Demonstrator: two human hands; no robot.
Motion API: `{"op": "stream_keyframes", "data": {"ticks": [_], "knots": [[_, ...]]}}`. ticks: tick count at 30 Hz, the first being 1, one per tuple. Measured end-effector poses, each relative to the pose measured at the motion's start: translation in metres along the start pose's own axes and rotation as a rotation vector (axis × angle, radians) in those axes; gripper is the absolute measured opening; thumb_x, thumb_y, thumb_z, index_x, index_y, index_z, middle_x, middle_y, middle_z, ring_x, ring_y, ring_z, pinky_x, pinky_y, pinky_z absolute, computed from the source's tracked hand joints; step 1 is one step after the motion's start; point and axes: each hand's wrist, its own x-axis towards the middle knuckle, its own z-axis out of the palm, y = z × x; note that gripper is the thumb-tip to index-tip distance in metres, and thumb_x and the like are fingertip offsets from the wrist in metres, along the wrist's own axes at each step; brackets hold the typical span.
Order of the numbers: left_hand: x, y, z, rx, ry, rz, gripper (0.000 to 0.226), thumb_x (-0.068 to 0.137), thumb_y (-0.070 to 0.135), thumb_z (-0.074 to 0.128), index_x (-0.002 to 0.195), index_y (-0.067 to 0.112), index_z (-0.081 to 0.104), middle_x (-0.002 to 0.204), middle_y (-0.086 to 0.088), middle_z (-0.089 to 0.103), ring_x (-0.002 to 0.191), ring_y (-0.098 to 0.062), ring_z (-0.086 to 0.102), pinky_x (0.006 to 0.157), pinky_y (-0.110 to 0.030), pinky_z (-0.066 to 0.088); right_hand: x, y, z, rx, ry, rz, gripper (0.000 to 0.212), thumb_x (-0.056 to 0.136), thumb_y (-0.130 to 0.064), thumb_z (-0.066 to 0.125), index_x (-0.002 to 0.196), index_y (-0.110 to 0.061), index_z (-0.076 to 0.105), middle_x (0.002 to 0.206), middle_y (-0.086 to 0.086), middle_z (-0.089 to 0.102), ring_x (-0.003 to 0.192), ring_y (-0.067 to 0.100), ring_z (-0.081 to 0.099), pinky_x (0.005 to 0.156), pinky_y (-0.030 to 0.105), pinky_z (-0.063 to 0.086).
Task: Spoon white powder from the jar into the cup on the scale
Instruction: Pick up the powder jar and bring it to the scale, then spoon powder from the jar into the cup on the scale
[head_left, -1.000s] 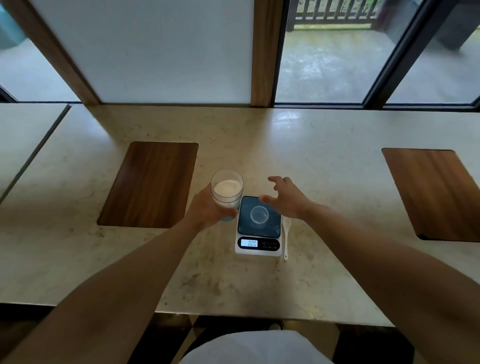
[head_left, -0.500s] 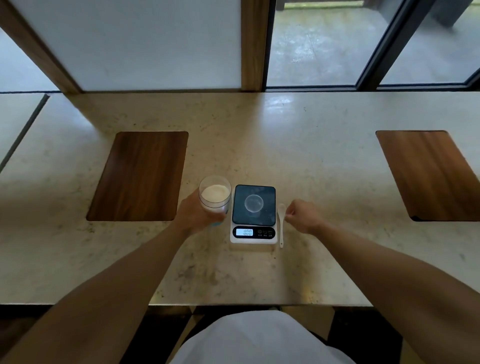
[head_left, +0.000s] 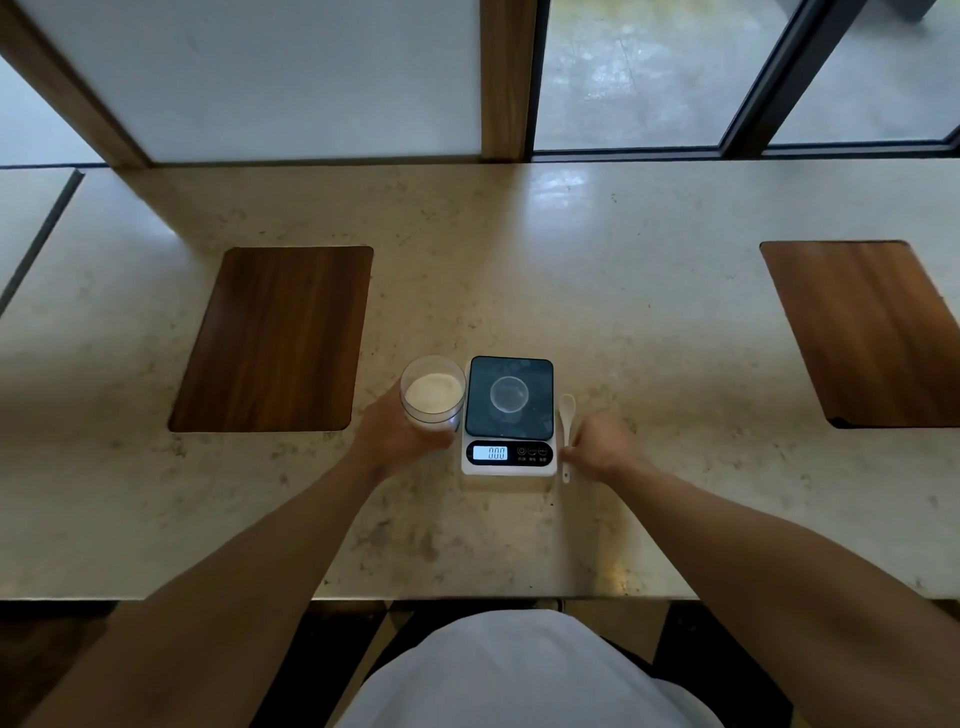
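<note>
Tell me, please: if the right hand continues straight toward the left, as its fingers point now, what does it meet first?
Most likely the white spoon, lying just before the right hand; its fingertips seem already at the handle. Right behind stands the scale.

Both bare forearms reach forward from the bottom corners and converge toward the middle. The left hand (head_left: 395, 436) is wrapped around the jar (head_left: 432, 392), its fingers hidden behind the glass and its thumb on the near side. The right hand (head_left: 602, 444) is lowered with knuckles up and fingers curled down, fingertips at the handle of the spoon (head_left: 566, 426); whether they pinch it cannot be told.
</note>
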Motion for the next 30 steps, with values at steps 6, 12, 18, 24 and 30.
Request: {"op": "stream_keyframes", "data": {"ticks": [6, 12, 18, 24, 30], "knots": [[-0.004, -0.003, 0.002, 0.001, -0.001, -0.009, 0.062, 0.067, 0.030, 0.088, 0.122, 0.028, 0.061, 0.113, 0.006, 0.070, 0.104, -0.016, 0.065, 0.097, -0.044, 0.053, 0.001, 0.000, 0.005, 0.026, -0.007, 0.023, 0.028, 0.090, -0.028, 0.072, 0.068, -0.020, 0.057, 0.067, -0.002, 0.060, 0.064, 0.015, 0.061, 0.056, 0.027, 0.047], [-0.006, -0.002, 0.004, 0.008, 0.007, -0.029, 0.064, 0.065, 0.029, 0.091, 0.122, 0.027, 0.062, 0.114, 0.006, 0.071, 0.104, -0.016, 0.065, 0.097, -0.040, 0.053, 0.003, 0.002, 0.009, 0.072, -0.003, 0.031, 0.026, 0.089, -0.027, 0.074, 0.067, -0.019, 0.060, 0.066, -0.002, 0.062, 0.060, 0.011, 0.058, 0.048, 0.023, 0.038], [-0.005, -0.002, 0.004, 0.013, -0.010, -0.029, 0.067, 0.064, 0.029, 0.091, 0.123, 0.028, 0.061, 0.116, 0.005, 0.071, 0.107, -0.018, 0.065, 0.099, -0.044, 0.052, 0.003, 0.005, 0.013, 0.139, -0.013, 0.027, 0.031, 0.090, -0.026, 0.072, 0.063, -0.011, 0.068, 0.057, -0.001, 0.060, 0.047, 0.009, 0.053, 0.043, 0.021, 0.036], [-0.003, -0.003, 0.001, 0.040, 0.000, -0.031, 0.072, 0.063, 0.029, 0.091, 0.127, 0.028, 0.059, 0.118, 0.006, 0.070, 0.109, -0.018, 0.065, 0.098, -0.039, 0.052, 0.000, 0.003, -0.002, 0.186, 0.157, -0.040, 0.048, 0.095, -0.018, 0.063, 0.050, -0.019, 0.046, 0.047, -0.005, 0.046, 0.041, 0.008, 0.038, 0.043, 0.020, 0.032], [0.001, 0.002, -0.003, 0.051, -0.003, -0.006, 0.077, 0.065, 0.029, 0.092, 0.132, 0.027, 0.055, 0.124, 0.003, 0.067, 0.113, -0.020, 0.062, 0.101, -0.039, 0.049, 0.000, -0.021, -0.036, 0.272, 0.288, -0.144, 0.035, 0.099, -0.020, 0.057, 0.064, -0.016, 0.052, 0.064, 0.002, 0.060, 0.052, 0.010, 0.055, 0.051, 0.024, 0.042]]}}
